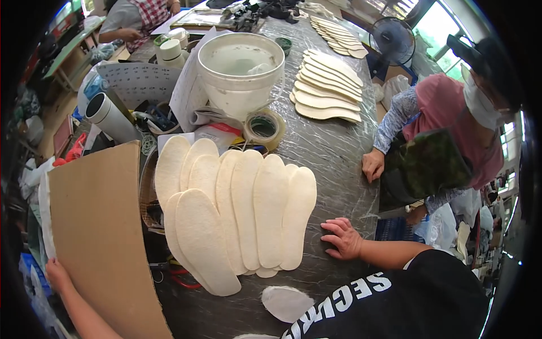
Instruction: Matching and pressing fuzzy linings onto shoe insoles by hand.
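My left hand point(58, 276) is closed on the left edge of a large brown cardboard sheet point(99, 226), which stands tilted along the table's left side. My right hand point(343, 238) rests on the dark, plastic-covered tabletop point(333, 198) with its fingers apart and nothing in them. To its left, several cream felt insoles point(271, 209) lie fanned out and overlapping. One insole point(206, 240) lies on top at the front left of the group. Closer to my body lies another pale felt piece point(287, 304), partly hidden by my black shirt.
A co-worker point(446, 130) leans a hand on the table's right edge. More insoles point(327, 85) lie further back. A white bucket point(240, 70), a tape roll point(264, 129) and a white cylinder point(110, 116) stand behind the cardboard. Red-handled scissors point(183, 278) lie beside the cardboard.
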Motion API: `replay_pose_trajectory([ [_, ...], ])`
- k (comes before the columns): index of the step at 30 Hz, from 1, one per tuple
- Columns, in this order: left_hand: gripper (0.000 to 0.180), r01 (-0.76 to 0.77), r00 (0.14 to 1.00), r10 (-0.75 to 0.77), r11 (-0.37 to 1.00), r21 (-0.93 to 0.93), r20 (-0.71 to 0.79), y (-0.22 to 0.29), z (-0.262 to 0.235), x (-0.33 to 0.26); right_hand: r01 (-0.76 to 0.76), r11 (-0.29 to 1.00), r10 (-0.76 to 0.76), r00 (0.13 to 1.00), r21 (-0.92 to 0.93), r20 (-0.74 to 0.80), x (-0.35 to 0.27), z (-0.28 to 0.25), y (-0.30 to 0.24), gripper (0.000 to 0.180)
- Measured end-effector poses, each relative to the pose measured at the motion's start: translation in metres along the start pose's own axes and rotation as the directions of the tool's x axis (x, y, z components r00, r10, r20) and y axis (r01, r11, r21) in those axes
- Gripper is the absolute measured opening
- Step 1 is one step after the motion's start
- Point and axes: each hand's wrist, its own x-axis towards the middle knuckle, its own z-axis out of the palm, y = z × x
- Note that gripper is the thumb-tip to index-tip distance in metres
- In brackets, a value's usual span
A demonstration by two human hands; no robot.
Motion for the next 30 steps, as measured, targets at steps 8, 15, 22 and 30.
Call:
replay_pose_trajectory([
  [8, 0.035, 0.049, 0.992, -0.027, 0.982, 0.18, -0.122, 0.028, -0.082, -0.009, 0.023, 0.999, -0.022, 1.0, 0.046, -0.01, -0.004, 0.005, 0.001, 0.044],
  [15, 0.035, -0.312, 0.942, 0.213, 0.84, 0.444, 0.259, 0.106, -0.234, -0.048, 0.023, 0.998, -0.021, 0.999, 0.056, -0.035, -0.008, 0.008, 0.0, 0.042],
  [22, 0.028, -0.523, 0.853, 0.434, 0.703, 0.483, 0.291, 0.138, -0.379, -0.11, 0.03, 0.992, -0.017, 0.994, 0.121, -0.104, -0.01, 0.005, 0.003, 0.041],
  [30, 0.01, -0.689, 0.614, 0.656, 0.717, -0.106, 0.44, 0.285, -0.475, -0.254, 0.124, 0.889, 0.033, 0.943, 0.44, -0.332, -0.017, 0.013, 0.019, 0.041],
])
